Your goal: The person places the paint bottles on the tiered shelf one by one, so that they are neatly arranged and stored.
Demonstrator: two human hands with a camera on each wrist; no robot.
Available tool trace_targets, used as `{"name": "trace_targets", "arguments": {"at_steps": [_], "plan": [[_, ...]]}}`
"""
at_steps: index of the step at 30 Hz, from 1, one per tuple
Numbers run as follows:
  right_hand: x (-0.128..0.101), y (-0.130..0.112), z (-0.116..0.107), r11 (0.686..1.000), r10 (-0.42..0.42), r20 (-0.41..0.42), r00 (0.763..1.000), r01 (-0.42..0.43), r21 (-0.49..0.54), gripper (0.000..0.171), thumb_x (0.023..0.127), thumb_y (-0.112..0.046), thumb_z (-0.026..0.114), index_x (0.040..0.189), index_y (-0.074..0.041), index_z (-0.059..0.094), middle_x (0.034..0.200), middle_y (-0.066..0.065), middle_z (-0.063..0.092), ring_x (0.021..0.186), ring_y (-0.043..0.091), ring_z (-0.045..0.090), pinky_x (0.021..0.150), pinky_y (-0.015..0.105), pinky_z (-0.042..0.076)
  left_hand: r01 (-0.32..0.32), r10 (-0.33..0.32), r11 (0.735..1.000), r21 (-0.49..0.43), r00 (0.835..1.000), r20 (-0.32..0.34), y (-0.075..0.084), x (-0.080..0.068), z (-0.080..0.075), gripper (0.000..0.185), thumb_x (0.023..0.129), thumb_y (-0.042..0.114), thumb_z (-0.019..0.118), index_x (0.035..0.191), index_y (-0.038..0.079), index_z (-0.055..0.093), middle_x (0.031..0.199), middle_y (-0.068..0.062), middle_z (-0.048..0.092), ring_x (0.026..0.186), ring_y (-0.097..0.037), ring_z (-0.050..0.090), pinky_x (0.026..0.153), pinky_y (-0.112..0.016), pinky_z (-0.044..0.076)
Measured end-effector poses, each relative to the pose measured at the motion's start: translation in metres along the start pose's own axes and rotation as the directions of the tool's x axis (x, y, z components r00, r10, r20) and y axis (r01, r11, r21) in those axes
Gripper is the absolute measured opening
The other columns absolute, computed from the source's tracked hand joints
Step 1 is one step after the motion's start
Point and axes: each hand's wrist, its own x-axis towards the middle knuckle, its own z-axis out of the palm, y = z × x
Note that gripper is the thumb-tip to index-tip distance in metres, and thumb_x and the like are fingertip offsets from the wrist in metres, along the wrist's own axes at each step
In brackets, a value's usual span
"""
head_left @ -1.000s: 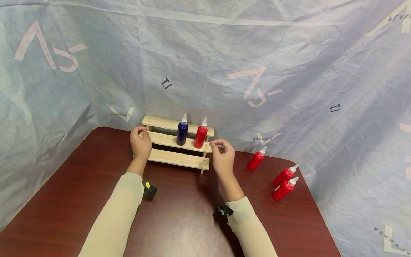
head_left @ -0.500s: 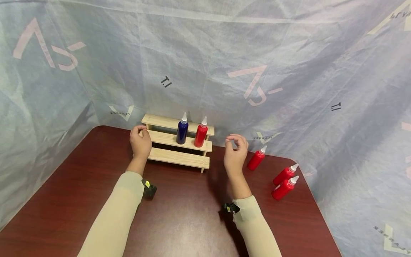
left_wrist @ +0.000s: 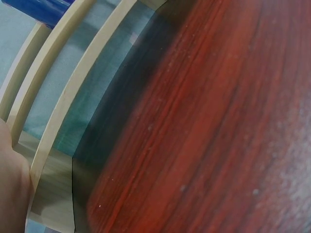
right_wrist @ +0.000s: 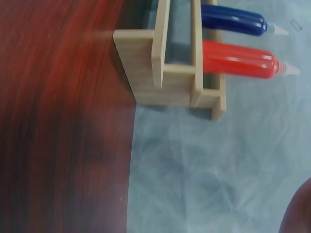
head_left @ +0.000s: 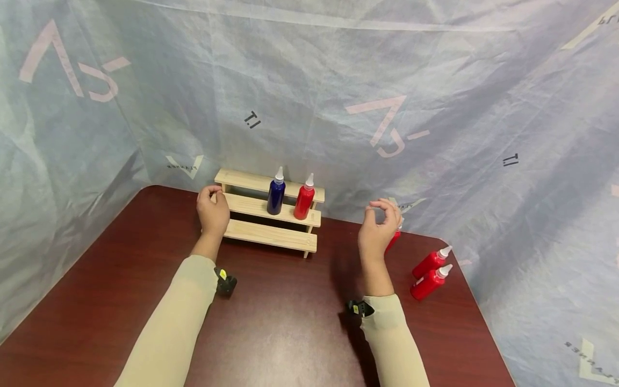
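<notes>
Rack: a pale wooden stepped rack (left_wrist: 73,92) runs diagonally across the upper left, its slats side by side.
Bottle: a blue bottle (left_wrist: 41,8) shows at the top edge.
Hand: the left hand (left_wrist: 10,187) touches the rack's lower end.
Table: the dark red wood table (left_wrist: 218,136) fills the right.

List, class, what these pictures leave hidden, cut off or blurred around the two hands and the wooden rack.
- Red bottle behind the right hand, head view: mostly hidden by the hand.
- Left hand on the wooden rack, head view: fingertips too small to judge the grip; the left wrist view shows only a sliver of hand.
- Blue bottle, left wrist view: cut off by the top edge.
- Right wrist view: the hand itself is out of frame.
</notes>
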Motion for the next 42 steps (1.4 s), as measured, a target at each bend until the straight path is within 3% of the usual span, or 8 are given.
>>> {"name": "trace_targets", "arguments": {"at_steps": [6, 11, 17, 22, 29, 35, 42], "plan": [[0.009, 0.009, -0.006, 0.999, 0.007, -0.055, 0.998, -0.009, -0.042, 0.014, 0.089, 0.005, 0.066, 0.102, 0.005, 0.072, 0.135, 0.025, 0.057, 0.145, 0.033, 0.035, 0.125, 0.049, 0.026, 0.002, -0.002, 1.0, -0.002, 1.0, 0.005, 0.001, 0.0, -0.001, 0.023, 0.109, 0.009, 0.048, 0.122, -0.004, 0.063, 0.134, -0.022, 0.058, 0.143, -0.034, 0.049, 0.121, -0.047, 0.039], [0.013, 0.016, -0.01, 0.999, 0.03, -0.096, 0.995, -0.033, -0.028, 0.029, 0.088, 0.008, 0.066, 0.117, 0.011, 0.067, 0.142, 0.029, 0.048, 0.148, 0.038, 0.03, 0.128, 0.051, 0.021, -0.001, 0.001, 1.0, -0.002, 1.0, 0.003, 0.0, 0.0, -0.001, 0.023, 0.109, 0.009, 0.048, 0.122, -0.003, 0.063, 0.134, -0.023, 0.058, 0.143, -0.035, 0.049, 0.121, -0.048, 0.039], [0.016, 0.029, -0.019, 0.991, 0.103, -0.109, 0.989, -0.111, -0.069, 0.05, 0.089, 0.002, 0.069, 0.136, -0.003, 0.054, 0.152, 0.016, 0.039, 0.149, 0.024, 0.03, 0.124, 0.043, 0.027, -0.014, 0.014, 1.0, -0.008, 1.0, -0.001, -0.002, 0.001, 0.0, 0.022, 0.108, 0.006, 0.048, 0.121, -0.005, 0.063, 0.132, -0.024, 0.059, 0.142, -0.035, 0.05, 0.121, -0.048, 0.04], [0.018, 0.043, -0.025, 0.982, 0.155, -0.131, 0.979, -0.167, -0.093, 0.068, 0.087, -0.001, 0.071, 0.149, -0.009, 0.044, 0.158, 0.015, 0.034, 0.151, 0.027, 0.029, 0.125, 0.044, 0.03, -0.021, 0.021, 1.0, -0.007, 1.0, -0.002, -0.003, 0.001, 0.0, 0.023, 0.109, 0.007, 0.048, 0.122, -0.005, 0.063, 0.132, -0.023, 0.059, 0.143, -0.035, 0.05, 0.121, -0.048, 0.039], [0.02, 0.063, -0.032, 0.943, 0.306, -0.14, 0.941, -0.321, -0.093, 0.081, 0.088, -0.005, 0.07, 0.158, -0.008, 0.031, 0.159, 0.019, 0.031, 0.151, 0.028, 0.03, 0.125, 0.041, 0.031, -0.024, 0.024, 1.0, 0.0, 1.0, 0.001, -0.003, 0.0, -0.001, 0.023, 0.109, 0.008, 0.048, 0.122, -0.004, 0.063, 0.132, -0.024, 0.059, 0.142, -0.036, 0.05, 0.12, -0.049, 0.04], [0.016, 0.076, -0.035, 0.904, 0.411, -0.096, 0.907, -0.419, -0.089, 0.081, 0.095, -0.009, 0.065, 0.162, -0.009, 0.021, 0.163, 0.017, 0.027, 0.153, 0.028, 0.029, 0.128, 0.039, 0.03, -0.028, 0.028, 1.0, 0.009, 1.0, -0.009, -0.005, 0.001, 0.0, 0.022, 0.108, 0.007, 0.048, 0.121, -0.004, 0.063, 0.131, -0.023, 0.059, 0.141, -0.036, 0.051, 0.12, -0.049, 0.041], [0.015, 0.082, -0.036, 0.859, 0.504, -0.082, 0.86, -0.509, -0.051, 0.077, 0.094, -0.005, 0.059, 0.161, -0.004, 0.02, 0.163, 0.02, 0.028, 0.149, 0.028, 0.035, 0.124, 0.034, 0.034, -0.009, 0.009, 1.0, 0.0, 1.0, -0.001, -0.005, 0.002, -0.001, 0.023, 0.109, 0.009, 0.048, 0.121, -0.003, 0.063, 0.133, -0.022, 0.059, 0.141, -0.034, 0.051, 0.119, -0.048, 0.041]]}}
